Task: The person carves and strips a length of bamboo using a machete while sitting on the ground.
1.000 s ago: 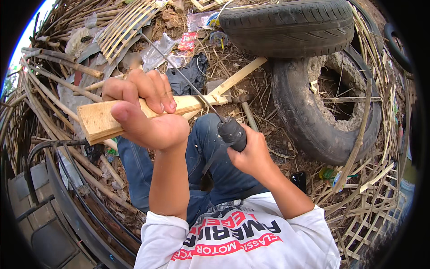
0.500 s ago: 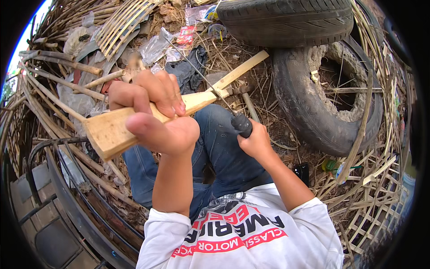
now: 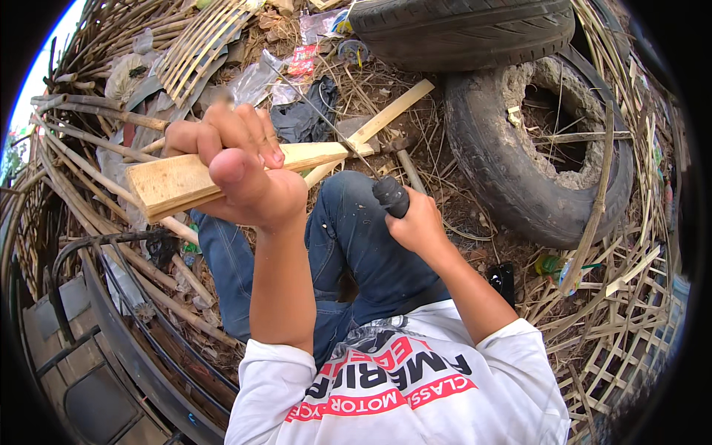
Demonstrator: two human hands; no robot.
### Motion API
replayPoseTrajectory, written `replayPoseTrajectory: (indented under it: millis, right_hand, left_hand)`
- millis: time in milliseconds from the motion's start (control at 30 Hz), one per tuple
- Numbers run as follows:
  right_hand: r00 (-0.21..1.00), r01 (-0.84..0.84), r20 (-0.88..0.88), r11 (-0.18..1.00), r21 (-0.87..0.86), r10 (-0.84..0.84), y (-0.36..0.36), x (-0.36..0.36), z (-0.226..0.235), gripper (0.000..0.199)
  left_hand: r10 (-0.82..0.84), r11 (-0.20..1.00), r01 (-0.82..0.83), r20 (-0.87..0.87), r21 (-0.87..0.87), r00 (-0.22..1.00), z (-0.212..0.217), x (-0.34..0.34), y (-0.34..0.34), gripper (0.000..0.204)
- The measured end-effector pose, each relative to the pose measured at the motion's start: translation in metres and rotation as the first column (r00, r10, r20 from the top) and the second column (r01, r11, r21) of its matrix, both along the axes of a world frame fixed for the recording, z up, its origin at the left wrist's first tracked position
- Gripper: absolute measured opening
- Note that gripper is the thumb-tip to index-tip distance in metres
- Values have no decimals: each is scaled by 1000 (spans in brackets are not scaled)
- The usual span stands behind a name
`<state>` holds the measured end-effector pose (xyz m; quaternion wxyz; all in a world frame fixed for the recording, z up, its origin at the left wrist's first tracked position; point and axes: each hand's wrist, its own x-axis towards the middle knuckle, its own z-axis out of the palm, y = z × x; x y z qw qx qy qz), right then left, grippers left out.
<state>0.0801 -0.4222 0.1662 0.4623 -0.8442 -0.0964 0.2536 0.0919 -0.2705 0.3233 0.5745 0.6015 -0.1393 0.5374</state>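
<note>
My left hand [image 3: 241, 174] is wrapped round a pale piece of wood [image 3: 174, 184], with its thumb stuck out. The wood is broad and thick at the left end and tapers to a narrow tip on the right, above my knees. In my right hand [image 3: 417, 226] is a black-handled tool [image 3: 315, 110] with a long, thin metal blade, seen edge-on or nearly so. Its blade slants up to the left and crosses the wood near the narrow tip. Whether the blade bites into the wood, I cannot tell.
Beyond my knees lies a pale wooden strip [image 3: 397, 111]. An old tyre [image 3: 482, 163] lies at the right, with another tyre [image 3: 460, 37] behind it. Bamboo poles [image 3: 111, 115] and litter cover the left side. A dark metal frame [image 3: 141, 356] stands at the near left.
The wood and my left hand have shifted left, and the wood lies more level. My right hand and the tool have moved slightly left and up, still crossing the wood's narrow end.
</note>
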Motion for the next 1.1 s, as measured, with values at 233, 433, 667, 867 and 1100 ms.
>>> replayPoseTrajectory:
  millis: [233,433,667,867,1100]
  right_hand:
    - [998,-9,64,1000,30,7,2,2,-4,38]
    - [994,-22,107,998,60,16,21,15,2,37]
    - [996,-27,85,998,60,22,34,25,0,34]
    - [995,-34,102,991,130,21,36,30,1,31]
    - [983,-48,184,957,287,-6,33,20,41,29]
  left_hand:
    - [-70,997,72,51,-26,996,-3,3,12,42]
    - [38,982,-41,19,186,999,8,6,21,41]
    - [46,993,-45,-6,111,999,8,22,40,39]
    - [18,997,-18,-2,-74,1000,6,25,41,38]
    - [66,996,-65,-12,55,998,3,23,37,39]
